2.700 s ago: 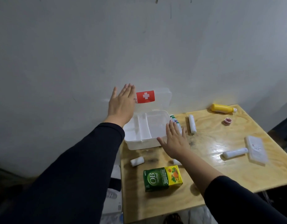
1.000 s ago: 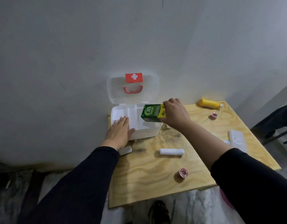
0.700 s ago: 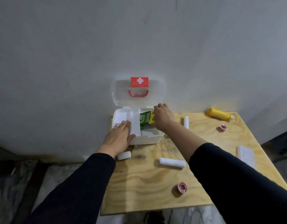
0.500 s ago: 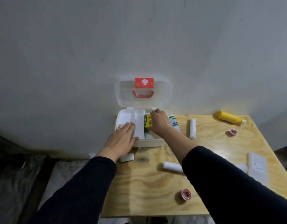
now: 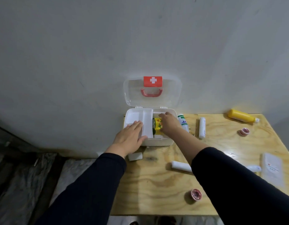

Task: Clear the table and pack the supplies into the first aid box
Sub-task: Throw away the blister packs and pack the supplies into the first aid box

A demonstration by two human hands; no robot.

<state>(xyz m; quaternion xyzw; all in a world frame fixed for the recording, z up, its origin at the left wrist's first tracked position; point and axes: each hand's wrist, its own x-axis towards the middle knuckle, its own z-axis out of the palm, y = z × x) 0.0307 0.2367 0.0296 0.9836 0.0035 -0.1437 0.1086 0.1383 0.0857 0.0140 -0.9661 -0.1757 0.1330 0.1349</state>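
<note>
The white first aid box [image 5: 158, 142] stands open at the table's far left, its clear lid [image 5: 171, 95] leaning on the wall. My right hand [image 5: 169, 124] is inside the box's right part, fingers on the green and yellow carton [image 5: 156, 125] lying there. My left hand [image 5: 130, 137] rests flat on the box's front left corner and its white inner tray [image 5: 147, 122]. Loose on the wooden table [image 5: 156, 192] lie white bandage rolls [image 5: 202, 127] [image 5: 180, 166], a green and white tube [image 5: 182, 121], a yellow bottle [image 5: 241, 118] and two pink tape rolls [image 5: 196, 194] [image 5: 244, 132].
A flat white packet [image 5: 272, 168] lies near the right edge with a small white roll [image 5: 254, 168] beside it. A short white roll [image 5: 135, 156] sits at the table's left edge below my left wrist. The wall runs right behind the box.
My right hand picked the carton up from the table's front, carried it over the box and lowered it into the right part. My left hand came down from the lid onto the box's front left.
</note>
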